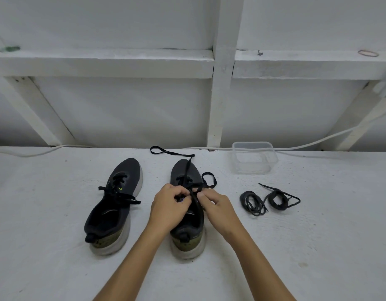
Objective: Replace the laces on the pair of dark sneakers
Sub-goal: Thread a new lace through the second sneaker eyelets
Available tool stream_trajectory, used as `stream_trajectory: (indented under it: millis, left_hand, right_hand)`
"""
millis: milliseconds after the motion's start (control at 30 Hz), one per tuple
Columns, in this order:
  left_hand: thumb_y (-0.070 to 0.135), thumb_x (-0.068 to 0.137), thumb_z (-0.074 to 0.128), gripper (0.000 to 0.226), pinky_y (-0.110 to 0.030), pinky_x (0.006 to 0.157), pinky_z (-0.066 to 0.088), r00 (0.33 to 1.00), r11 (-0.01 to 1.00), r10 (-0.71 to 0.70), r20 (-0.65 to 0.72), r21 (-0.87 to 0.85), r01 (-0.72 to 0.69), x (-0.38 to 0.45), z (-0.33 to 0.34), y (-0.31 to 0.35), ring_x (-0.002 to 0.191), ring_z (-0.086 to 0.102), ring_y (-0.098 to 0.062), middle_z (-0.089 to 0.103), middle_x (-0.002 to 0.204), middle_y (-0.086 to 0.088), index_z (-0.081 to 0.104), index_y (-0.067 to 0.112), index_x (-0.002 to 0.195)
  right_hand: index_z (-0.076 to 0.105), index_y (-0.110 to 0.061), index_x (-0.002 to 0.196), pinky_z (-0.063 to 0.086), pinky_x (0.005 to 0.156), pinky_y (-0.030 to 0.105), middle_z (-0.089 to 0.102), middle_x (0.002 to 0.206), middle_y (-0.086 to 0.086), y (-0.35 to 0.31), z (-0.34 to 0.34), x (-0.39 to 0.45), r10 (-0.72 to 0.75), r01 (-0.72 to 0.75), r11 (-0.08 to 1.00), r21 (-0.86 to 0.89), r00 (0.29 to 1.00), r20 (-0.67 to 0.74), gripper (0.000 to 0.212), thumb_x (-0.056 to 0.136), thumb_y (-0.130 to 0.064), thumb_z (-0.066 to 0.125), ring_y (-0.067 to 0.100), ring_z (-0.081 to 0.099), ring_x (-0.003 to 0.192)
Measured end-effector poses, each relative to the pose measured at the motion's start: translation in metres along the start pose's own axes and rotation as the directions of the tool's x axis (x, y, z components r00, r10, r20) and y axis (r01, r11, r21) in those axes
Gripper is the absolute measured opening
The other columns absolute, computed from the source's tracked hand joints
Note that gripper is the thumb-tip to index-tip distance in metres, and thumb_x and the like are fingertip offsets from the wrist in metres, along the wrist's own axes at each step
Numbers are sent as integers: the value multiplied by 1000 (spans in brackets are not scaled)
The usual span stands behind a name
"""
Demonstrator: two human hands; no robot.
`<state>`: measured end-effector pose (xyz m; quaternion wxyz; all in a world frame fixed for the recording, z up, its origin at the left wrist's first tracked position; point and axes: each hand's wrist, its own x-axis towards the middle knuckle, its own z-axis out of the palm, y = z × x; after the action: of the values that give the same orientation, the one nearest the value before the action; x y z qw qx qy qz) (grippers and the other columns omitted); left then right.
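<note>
1. Left sneaker on white worktop, black lace loosely threaded.
2. Left hand, fingers curled, pinching flat black lace over right sneaker.
3. Right hand, fingers curled, pinching same lace.
4. Clear plastic container, nothing visible inside.
5. Two coiled black laces beside right sneaker.

A white table carries two dark sneakers side by side, two coiled black laces to their right, and a clear plastic container behind those.
</note>
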<state>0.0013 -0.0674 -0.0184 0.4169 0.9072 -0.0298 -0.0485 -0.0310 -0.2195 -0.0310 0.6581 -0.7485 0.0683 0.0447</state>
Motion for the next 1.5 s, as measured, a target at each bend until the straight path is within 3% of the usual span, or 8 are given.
stream_trajectory:
  millis: [267,533,667,867,1000,1133,1367,1500]
  left_hand:
    - [23,86,67,17,-20,71,46,983,961,-144,114,-222,167,2,-11,7,78,63,3,70,83,16,71,35,74]
    - [26,87,67,12,-8,62,40,993,997,-72,88,-29,75,6,-12,11,77,61,-2,66,80,14,70,31,75]
    - [31,91,66,10,-13,71,41,996,988,48,71,145,-58,4,-11,18,86,59,-4,61,92,13,72,35,85]
    - [26,89,67,20,-21,61,42,951,962,-209,227,-127,242,7,-28,26,79,64,-3,70,73,21,73,34,72]
    - [22,92,63,28,-35,71,46,885,875,-259,388,-293,385,11,-44,30,92,74,-10,75,99,8,63,28,65]
    - [27,94,61,24,-35,79,58,949,956,-100,299,-234,174,9,-52,32,88,71,-2,73,102,20,64,27,70]
    - [31,95,60,17,-36,85,54,955,987,60,290,-160,-13,14,-51,44,90,69,-12,76,97,10,66,25,81]
    - [22,102,52,17,-29,83,52,952,953,110,285,-304,-19,20,-59,48,92,71,-7,78,94,8,60,17,88]
  right_hand:
    - [73,-38,115,52,94,20,68,119,-19,1,1,-14,-74,76,997,-29,995,63,23,94,-34,65,-2,60,116]
    - [61,-14,92,47,78,28,63,94,4,10,10,-19,-87,84,990,-114,996,-25,24,105,-24,44,16,59,87]
    - [58,-29,83,45,70,21,61,82,-10,4,8,-19,-125,114,968,-222,992,-35,29,107,-24,42,4,55,76]
    - [62,-27,97,47,76,22,65,90,-7,-12,-2,-16,-109,121,921,-369,993,53,26,108,-27,39,6,59,85]
    - [62,-15,93,46,73,25,67,86,-1,-12,-8,-16,-53,46,921,-386,999,-9,32,108,-26,37,15,61,82]
    - [56,-18,72,39,56,23,58,61,-12,-13,-10,-21,-7,-22,943,-333,996,-86,33,103,-24,46,6,50,58]
    - [64,-33,87,42,54,16,67,79,-17,-42,14,-12,143,-158,894,-419,987,-66,29,78,-60,72,-2,61,73]
    - [65,-23,95,41,54,19,68,91,-5,-43,24,-6,163,-204,837,-508,979,-125,28,81,-45,75,10,61,74]
